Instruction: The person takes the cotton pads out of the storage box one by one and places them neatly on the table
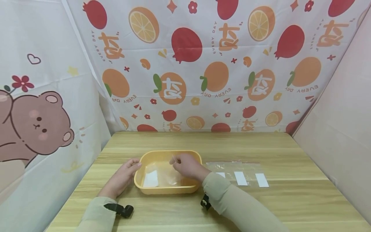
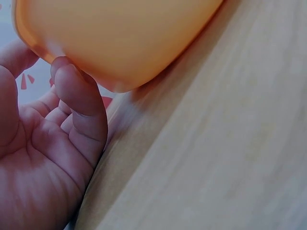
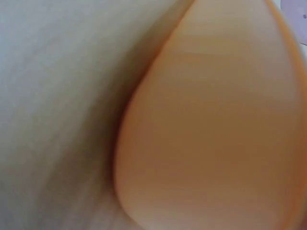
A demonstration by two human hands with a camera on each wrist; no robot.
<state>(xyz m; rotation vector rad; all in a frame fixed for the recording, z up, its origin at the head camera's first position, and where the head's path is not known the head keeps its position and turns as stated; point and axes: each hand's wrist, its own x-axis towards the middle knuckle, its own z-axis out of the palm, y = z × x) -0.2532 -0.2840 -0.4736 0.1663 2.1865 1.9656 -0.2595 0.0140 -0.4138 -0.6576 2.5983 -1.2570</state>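
A yellow plastic basin (image 1: 157,190) stands on the wooden table. At its left rim, my left hand (image 1: 125,175) holds on with thumb and fingertips; the left wrist view shows the thumb (image 2: 79,91) bent up against the basin's rounded side (image 2: 120,43). My right hand (image 1: 186,166) reaches over the right rim and pinches the upper edge of a clear plastic bag (image 1: 171,177) inside the basin. A white rectangle (image 1: 151,178) shows at the left inside the basin. In the right wrist view only the basin's outer wall (image 3: 206,134) and the table appear, with the hand hidden.
To the basin's right, several clear zip bags (image 1: 229,167) lie overlapping on the table (image 1: 290,206), each with a white rectangle (image 1: 241,178). Printed cloth (image 1: 185,80) hangs behind the table, and more cloth hangs at both sides.
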